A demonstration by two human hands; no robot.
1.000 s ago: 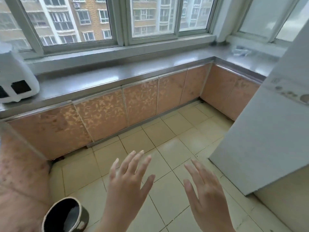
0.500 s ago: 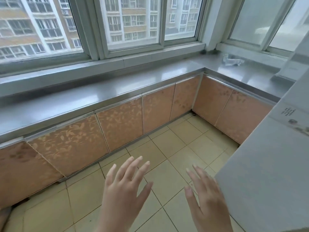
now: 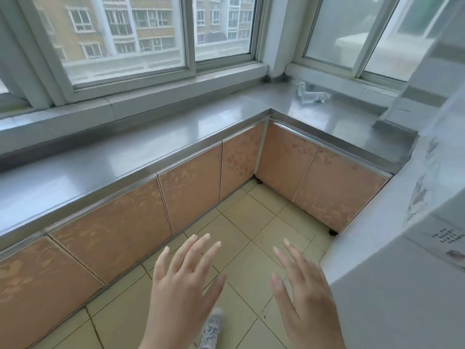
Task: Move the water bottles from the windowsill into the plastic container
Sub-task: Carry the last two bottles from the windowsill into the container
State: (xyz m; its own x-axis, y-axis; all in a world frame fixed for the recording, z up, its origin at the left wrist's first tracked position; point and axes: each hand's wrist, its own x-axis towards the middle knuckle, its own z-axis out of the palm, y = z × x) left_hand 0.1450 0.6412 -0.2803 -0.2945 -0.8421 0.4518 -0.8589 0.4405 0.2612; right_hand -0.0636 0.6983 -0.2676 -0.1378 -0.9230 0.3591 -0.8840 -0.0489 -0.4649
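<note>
Bottles (image 3: 312, 96), or what we take for them, lie as clear crumpled plastic on the windowsill (image 3: 334, 117) in the far right corner, just under the side window. They look flattened and tipped on their sides, though blur keeps us from counting them. No container shows anywhere in view.

Our left hand (image 3: 182, 285) and right hand (image 3: 305, 290) hang low over the tiled floor (image 3: 251, 222), fingers spread apart, holding nothing, well short of the sill. A shoe (image 3: 212, 328) shows between them.

We judge the step in hand to be the approach and reach. To do it well we should step toward the corner until the plastic is within easy arm's length, keeping clear of the white appliance (image 3: 415, 273) close on our right. The right hand is the nearer one for the pick. Crushed plastic is light and springy, so we should close around the body, not pinch an edge, and lift straight off the steel so that it does not skid away. We need to find the container before carrying.
</note>
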